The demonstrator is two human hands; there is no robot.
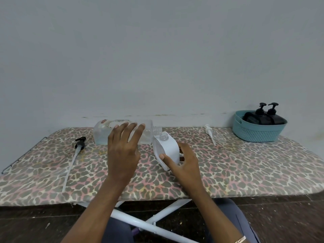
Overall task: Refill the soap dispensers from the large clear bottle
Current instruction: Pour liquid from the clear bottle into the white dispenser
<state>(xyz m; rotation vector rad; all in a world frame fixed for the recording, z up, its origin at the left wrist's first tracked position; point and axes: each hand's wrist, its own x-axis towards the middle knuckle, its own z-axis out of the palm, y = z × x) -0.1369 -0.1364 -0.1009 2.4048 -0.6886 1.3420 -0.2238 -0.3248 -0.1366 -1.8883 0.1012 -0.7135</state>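
Right hand [183, 161] grips tilted white dispenser [168, 146].

Leopard-print board [245, 172]: black pump [79, 143], white pump [209, 133], teal basket [257, 132]

Left hand [122, 151] splayed straight; right hand [183, 161] curled, gripping.
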